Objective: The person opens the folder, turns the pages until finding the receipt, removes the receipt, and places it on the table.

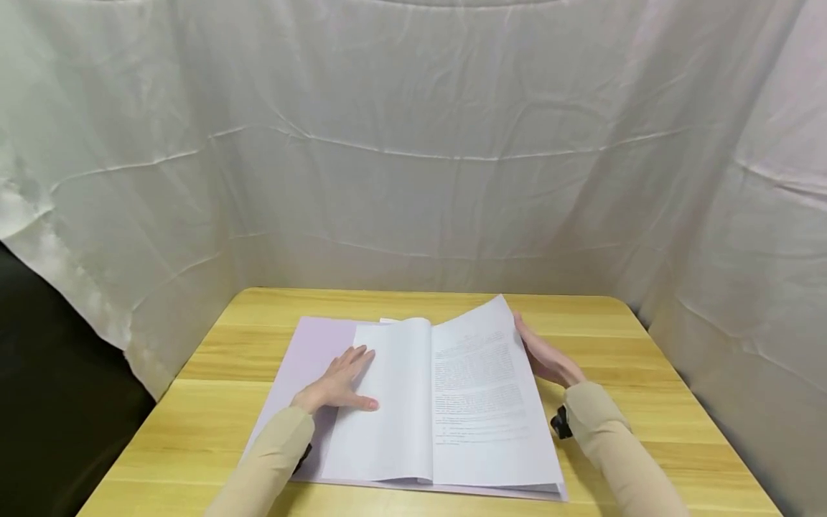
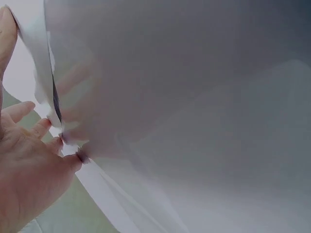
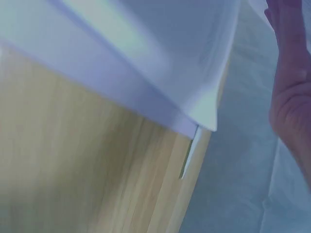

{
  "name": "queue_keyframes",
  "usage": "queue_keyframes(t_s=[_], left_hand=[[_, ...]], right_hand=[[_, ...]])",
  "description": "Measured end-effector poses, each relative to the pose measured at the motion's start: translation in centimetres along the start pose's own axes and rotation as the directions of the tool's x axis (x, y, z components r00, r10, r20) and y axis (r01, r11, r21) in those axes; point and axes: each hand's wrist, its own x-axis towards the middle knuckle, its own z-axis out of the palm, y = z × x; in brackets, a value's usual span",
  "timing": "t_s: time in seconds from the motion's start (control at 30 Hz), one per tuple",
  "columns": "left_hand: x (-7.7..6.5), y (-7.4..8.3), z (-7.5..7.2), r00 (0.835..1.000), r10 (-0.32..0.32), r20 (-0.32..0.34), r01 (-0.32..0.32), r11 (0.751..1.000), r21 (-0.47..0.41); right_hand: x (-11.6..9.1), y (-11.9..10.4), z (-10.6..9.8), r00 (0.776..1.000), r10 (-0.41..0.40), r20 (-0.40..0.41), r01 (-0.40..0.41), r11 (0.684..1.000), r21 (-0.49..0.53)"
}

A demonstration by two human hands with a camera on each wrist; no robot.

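A bundle of white sheets lies spread on a lilac folder [image 1: 323,332]. The blank left page [image 1: 394,424] curves at the middle fold, and the printed right page [image 1: 481,402] has its far corner raised. My left hand [image 1: 336,384] rests on the blank page's outer edge, fingers spread; in the left wrist view, fingertips of the left hand [image 2: 34,179] touch the paper's edge. At the printed page's far right edge is my right hand [image 1: 545,357], its fingers straight and partly hidden behind the sheet. The right wrist view catches the right hand [image 3: 296,97] beside the lifted paper.
A light wooden table [image 1: 213,402] bears the folder. Pale curtains [image 1: 439,194] hang round its back and sides. A dark area [image 1: 58,402] shows at the left. Another white sheet's edge sticks out past the folder at the back.
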Motion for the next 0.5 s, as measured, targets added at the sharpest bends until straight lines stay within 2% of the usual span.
queue_keyframes(t_s=[0.1, 0.27, 0.37, 0.5], left_hand=[[-0.1, 0.2, -0.2, 1.0, 0.012, -0.011, -0.013, 0.999, -0.033], [-0.3, 0.6, -0.5, 0.999, 0.029, -0.022, -0.03, 0.998, -0.05], [-0.3, 0.7, -0.5, 0.998, 0.047, -0.043, -0.049, 0.998, -0.036], [-0.3, 1.1, -0.4, 0.996, 0.052, -0.075, -0.055, 0.998, -0.038]], right_hand=[[-0.5, -0.3, 0.4, 0.998, -0.036, 0.06, 0.034, 0.999, 0.026], [-0.9, -0.5, 1.2, 0.983, -0.13, 0.13, 0.113, 0.985, 0.129], [-1.0, -0.6, 1.8, 0.975, -0.163, 0.151, 0.14, 0.978, 0.155], [-1.3, -0.9, 2.4, 0.975, -0.166, 0.147, 0.143, 0.978, 0.152]])
